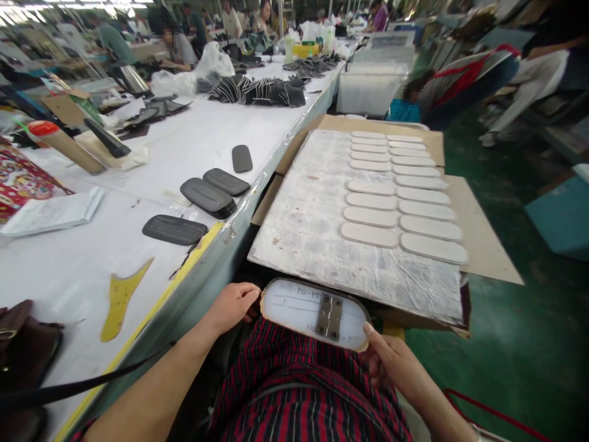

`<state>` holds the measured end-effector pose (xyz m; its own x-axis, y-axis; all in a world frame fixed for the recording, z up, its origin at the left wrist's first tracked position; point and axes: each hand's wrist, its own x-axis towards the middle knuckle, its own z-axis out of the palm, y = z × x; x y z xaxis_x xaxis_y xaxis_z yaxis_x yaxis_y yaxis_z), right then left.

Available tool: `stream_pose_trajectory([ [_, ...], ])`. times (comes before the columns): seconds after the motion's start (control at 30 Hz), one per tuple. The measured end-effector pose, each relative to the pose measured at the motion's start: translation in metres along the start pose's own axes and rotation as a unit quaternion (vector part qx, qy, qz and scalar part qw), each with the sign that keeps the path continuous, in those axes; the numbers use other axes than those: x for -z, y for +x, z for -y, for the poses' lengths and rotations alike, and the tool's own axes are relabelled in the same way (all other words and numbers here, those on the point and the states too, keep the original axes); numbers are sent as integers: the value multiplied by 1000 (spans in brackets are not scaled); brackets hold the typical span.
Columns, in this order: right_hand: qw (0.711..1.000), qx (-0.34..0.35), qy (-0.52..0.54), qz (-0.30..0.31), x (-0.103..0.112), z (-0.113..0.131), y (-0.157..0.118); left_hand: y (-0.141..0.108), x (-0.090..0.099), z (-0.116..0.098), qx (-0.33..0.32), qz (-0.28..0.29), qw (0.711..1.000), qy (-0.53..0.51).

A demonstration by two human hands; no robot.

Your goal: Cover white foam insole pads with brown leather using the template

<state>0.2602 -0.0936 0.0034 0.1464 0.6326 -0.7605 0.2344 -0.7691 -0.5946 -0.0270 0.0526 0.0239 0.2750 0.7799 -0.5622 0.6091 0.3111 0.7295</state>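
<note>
An oval white template (pixel 294 305) with a dark metal hinge (pixel 329 316) and handwriting on it lies over the lap. My left hand (pixel 234 305) pinches its left end, fingers closed. At its right end my right hand (pixel 384 356) grips the edge, thumb on top. Beyond the template, a board (pixel 294 227) on a cardboard box carries two columns of pale oval pieces (pixel 375 201). Dark grey oval pieces (pixel 209 196) lie on the white table to the left, some of them stacked.
The white table (pixel 151 184) runs along the left, bearing a yellow template (pixel 120 301), a brown bag (pixel 27 344) and dark cut pieces (pixel 257 91). Plastic bins (pixel 370 86) stand behind the board. Several people sit farther back; a blue container (pixel 561 212) is at right.
</note>
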Motion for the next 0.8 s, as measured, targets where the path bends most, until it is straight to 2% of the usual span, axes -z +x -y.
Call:
stream_pose_trajectory([
  [0.07, 993, 69, -83, -55, 6, 0, 1, 1, 1, -3, 9, 4, 1000, 4],
  [0.13, 970, 116, -186, -107, 10, 1, 1, 1, 0, -3, 16, 6, 1000, 1],
  [0.23, 945, 125, -266, -144, 11, 5, 0, 2, -4, -1, -1, 1, 1000, 10],
  [0.37, 946, 120, -267, -141, 9, 8, -2, 0, -8, 1, -50, -43, 995, 80],
  [0.53, 950, 108, -257, -141, 9, 7, -1, -6, -11, -8, -124, -92, 968, 198],
  [0.7, 931, 128, -295, -172, 7, 10, 1, -2, -11, -10, -120, -110, 953, 255],
  [0.8, 926, 120, -305, -187, 6, 15, -2, -2, -13, -7, -138, -127, 947, 262],
])
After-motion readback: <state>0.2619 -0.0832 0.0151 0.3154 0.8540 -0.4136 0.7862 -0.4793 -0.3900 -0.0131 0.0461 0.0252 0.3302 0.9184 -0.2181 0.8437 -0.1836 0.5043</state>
